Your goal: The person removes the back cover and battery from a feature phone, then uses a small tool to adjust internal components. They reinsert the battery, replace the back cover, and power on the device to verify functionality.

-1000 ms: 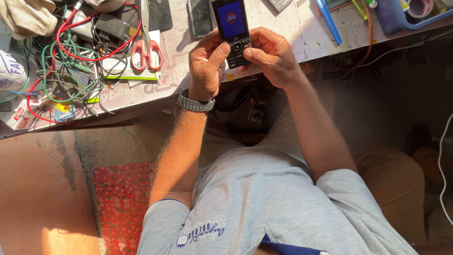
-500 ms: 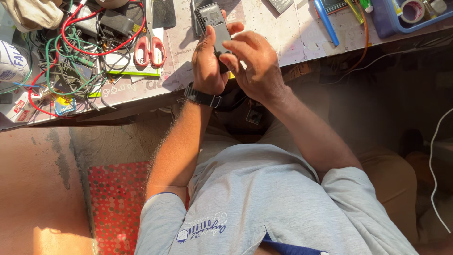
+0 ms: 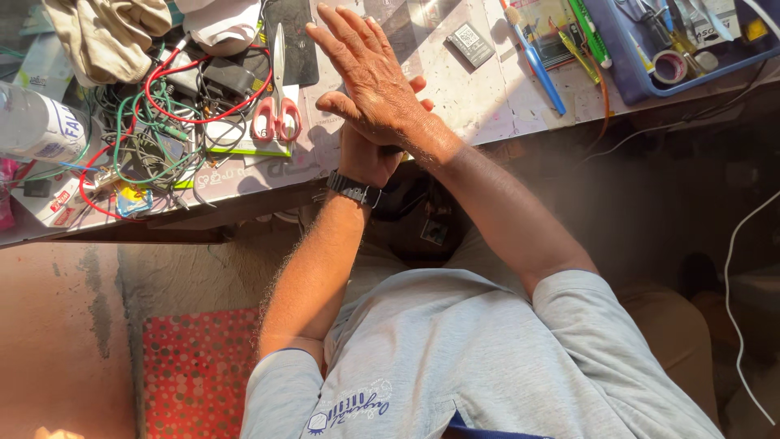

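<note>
Hands cross at the edge of a cluttered worktable (image 3: 487,97), seen from above. The right hand (image 3: 370,77) lies on top, flat, fingers straight and slightly spread, holding nothing that shows. The left hand (image 3: 366,154) sits beneath it, mostly covered (whether its fingers grip anything cannot be told); a black wristwatch (image 3: 355,189) circles its wrist. Just left of the hands lie red-handled scissors (image 3: 278,106) on a tangle of red and green wires (image 3: 154,130). A small dark battery (image 3: 471,42) and a blue brush (image 3: 535,61) rest near the right hand, and a blue tray (image 3: 650,85) of tools stands well apart at the right.
</note>
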